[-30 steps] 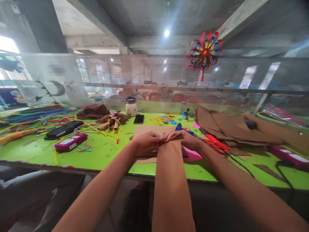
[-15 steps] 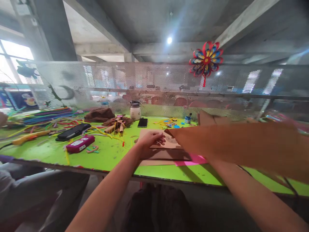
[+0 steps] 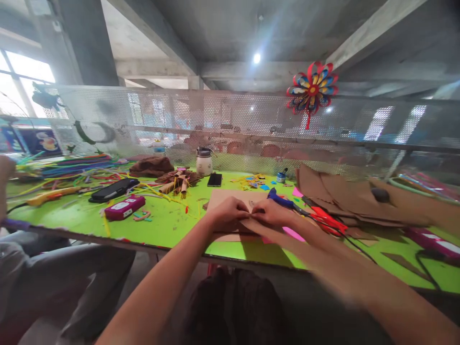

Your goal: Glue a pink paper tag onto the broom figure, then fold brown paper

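Your left hand [image 3: 230, 213] and right hand [image 3: 273, 213] both pinch the brown paper strip [image 3: 257, 225] mid-desk [image 3: 161, 225], near edge – looks thin, light, creases easily – grip it by the folded end, not the floppy tail.

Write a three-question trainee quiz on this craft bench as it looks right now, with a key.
1. True or false: both hands meet on the brown paper strip.
2. What lies just right of the right hand? A) red scissors B) a hammer C) a cup
3. Fill in: the black phone lies flat on the ___ table.

Key: 1 true (left hand too); 2 A; 3 green.
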The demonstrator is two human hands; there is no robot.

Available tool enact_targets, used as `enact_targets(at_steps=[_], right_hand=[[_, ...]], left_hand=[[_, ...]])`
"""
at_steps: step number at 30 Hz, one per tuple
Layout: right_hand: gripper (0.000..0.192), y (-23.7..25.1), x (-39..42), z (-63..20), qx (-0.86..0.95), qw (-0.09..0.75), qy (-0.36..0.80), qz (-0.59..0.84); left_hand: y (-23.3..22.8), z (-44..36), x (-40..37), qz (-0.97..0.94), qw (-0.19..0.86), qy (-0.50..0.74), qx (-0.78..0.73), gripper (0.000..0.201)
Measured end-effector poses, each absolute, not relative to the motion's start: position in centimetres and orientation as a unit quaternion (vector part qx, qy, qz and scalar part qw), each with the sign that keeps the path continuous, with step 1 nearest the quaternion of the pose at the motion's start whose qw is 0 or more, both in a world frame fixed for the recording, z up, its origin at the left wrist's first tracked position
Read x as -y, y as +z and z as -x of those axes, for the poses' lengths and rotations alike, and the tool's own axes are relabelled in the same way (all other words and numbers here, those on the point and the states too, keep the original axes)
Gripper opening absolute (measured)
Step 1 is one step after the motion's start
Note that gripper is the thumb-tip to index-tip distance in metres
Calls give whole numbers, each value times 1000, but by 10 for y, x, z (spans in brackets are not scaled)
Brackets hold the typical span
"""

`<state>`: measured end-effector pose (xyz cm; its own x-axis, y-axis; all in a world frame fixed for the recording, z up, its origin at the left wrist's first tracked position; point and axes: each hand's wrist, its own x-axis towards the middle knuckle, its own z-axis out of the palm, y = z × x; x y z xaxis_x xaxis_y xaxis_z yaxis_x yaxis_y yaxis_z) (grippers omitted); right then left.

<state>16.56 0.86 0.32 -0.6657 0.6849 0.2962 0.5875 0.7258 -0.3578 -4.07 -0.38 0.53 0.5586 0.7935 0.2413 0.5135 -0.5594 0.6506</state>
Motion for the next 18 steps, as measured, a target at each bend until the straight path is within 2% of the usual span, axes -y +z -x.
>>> enact_targets(at_steps=[6,9,18], right_hand=[[21,-14,-5,-166,914,209,73,339],[21,-13,-7,-170,928,197,54,311],[20,-3,-14,-185,929,148,122,317]], left_hand=[[2,34,-2,-902,96,187,-376,19],[0,29,-3,-909,79,162,-376,18],[0,28,-3,-911,74,148,-377,21]])
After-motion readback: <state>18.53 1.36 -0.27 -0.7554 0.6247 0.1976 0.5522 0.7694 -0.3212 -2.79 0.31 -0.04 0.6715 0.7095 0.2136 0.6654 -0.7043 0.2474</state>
